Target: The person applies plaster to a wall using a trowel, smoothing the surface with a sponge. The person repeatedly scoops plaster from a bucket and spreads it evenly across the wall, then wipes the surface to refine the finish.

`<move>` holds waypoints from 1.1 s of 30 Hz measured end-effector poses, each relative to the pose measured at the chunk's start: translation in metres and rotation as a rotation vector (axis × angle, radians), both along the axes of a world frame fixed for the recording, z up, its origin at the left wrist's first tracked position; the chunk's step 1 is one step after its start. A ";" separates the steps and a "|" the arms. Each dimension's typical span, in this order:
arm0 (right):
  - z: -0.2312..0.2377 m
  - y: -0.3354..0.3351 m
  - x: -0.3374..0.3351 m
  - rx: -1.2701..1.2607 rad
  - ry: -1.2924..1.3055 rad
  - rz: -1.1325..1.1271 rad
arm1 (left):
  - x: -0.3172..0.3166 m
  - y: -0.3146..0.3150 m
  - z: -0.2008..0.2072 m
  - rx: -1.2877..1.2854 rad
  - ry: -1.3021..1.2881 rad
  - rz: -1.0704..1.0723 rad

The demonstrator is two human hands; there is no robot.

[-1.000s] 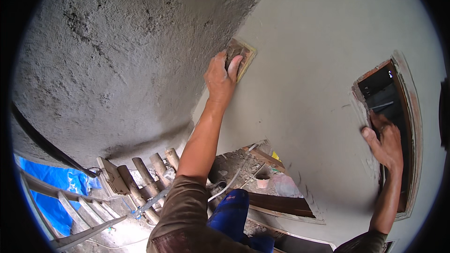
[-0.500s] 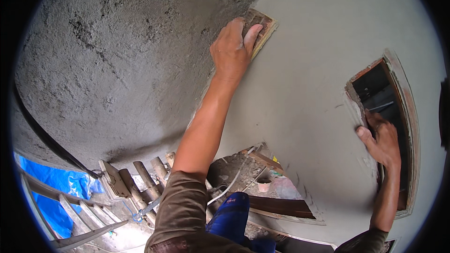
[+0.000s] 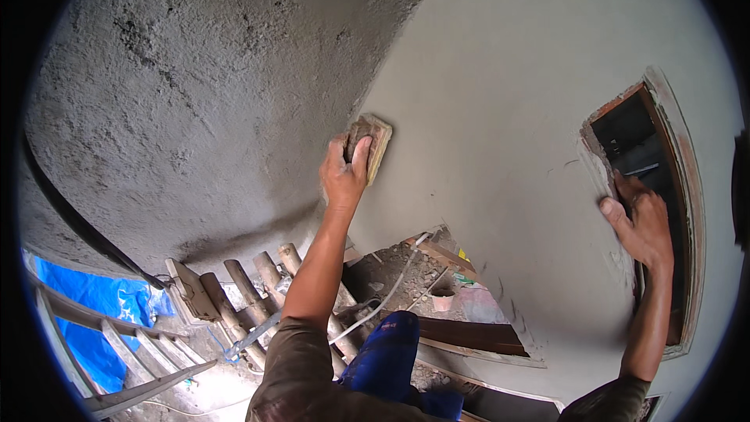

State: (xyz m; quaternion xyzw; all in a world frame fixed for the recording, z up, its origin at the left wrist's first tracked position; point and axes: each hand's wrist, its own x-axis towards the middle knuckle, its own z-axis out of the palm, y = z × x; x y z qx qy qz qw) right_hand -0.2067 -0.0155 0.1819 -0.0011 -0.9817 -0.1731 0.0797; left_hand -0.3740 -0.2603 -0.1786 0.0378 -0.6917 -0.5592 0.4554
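Observation:
My left hand (image 3: pixel 344 178) grips a block-shaped plastering float (image 3: pixel 380 139) with a pale yellow rim. The float lies against the smooth grey plastered wall (image 3: pixel 484 101), close to the corner where that wall meets the rough grey one (image 3: pixel 203 101). Its working face is hidden against the plaster. On the right, my right hand (image 3: pixel 647 227) holds the near edge of a window opening (image 3: pixel 592 141); its fingers curl into the dark gap and the thumb lies on the wall side. A wooden window frame (image 3: pixel 681 164) lines the opening's far side.
Below left are bamboo poles (image 3: pixel 248 289), a ladder (image 3: pixel 156 348) and a blue tarp (image 3: pixel 90 297). A black cable (image 3: pixel 78 227) hangs along the rough wall. Far below, a small bucket (image 3: pixel 442 300) stands amid rubble beside a pale hose (image 3: pixel 391 297). My blue-clad knee (image 3: pixel 387 352) shows at the bottom.
My left hand has brought the float down and to the left along the corner, from high on the wall to about mid-height. The right hand keeps its hold on the window edge.

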 end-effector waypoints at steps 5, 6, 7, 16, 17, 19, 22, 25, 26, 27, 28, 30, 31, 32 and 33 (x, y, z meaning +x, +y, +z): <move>0.001 0.001 0.000 0.005 0.008 0.017 | -0.031 -0.006 0.137 -0.049 0.250 0.044; 0.000 0.001 0.000 0.004 0.009 0.021 | -0.034 -0.007 0.153 -0.080 0.235 0.044; 0.000 0.001 0.000 0.003 0.010 0.025 | -0.036 -0.006 0.158 -0.110 0.220 0.044; 0.000 -0.002 0.000 0.011 0.019 0.034 | 0.047 0.013 -0.033 -0.092 -0.176 -0.182; 0.000 -0.001 0.000 0.018 0.021 0.032 | 0.047 0.014 -0.032 -0.057 -0.151 -0.175; -0.001 0.001 0.001 0.031 0.024 0.028 | 0.044 0.016 -0.029 0.014 -0.099 -0.160; -0.001 -0.002 0.001 0.000 0.015 0.003 | 0.019 0.008 0.028 0.015 0.104 -0.076; 0.000 -0.004 0.000 -0.012 -0.005 -0.013 | -0.018 -0.007 0.093 -0.004 0.212 0.013; 0.000 -0.001 0.000 -0.004 0.011 0.005 | -0.027 -0.010 0.112 0.005 0.222 0.015; -0.001 0.003 0.001 0.005 0.026 0.018 | -0.031 -0.013 0.126 -0.054 0.214 0.023; -0.003 0.007 0.002 0.010 0.039 0.033 | -0.035 -0.015 0.137 -0.116 0.205 0.031; -0.003 0.006 0.002 -0.004 0.030 0.027 | -0.041 -0.013 0.129 -0.206 0.227 0.056; -0.001 0.005 0.002 -0.011 0.026 0.028 | -0.042 -0.011 0.107 -0.173 0.219 0.040; 0.000 0.001 0.001 -0.023 0.009 0.000 | -0.039 -0.010 0.077 -0.141 0.209 0.023; 0.001 -0.004 -0.002 -0.039 -0.011 -0.020 | -0.032 -0.012 0.042 -0.144 0.149 0.018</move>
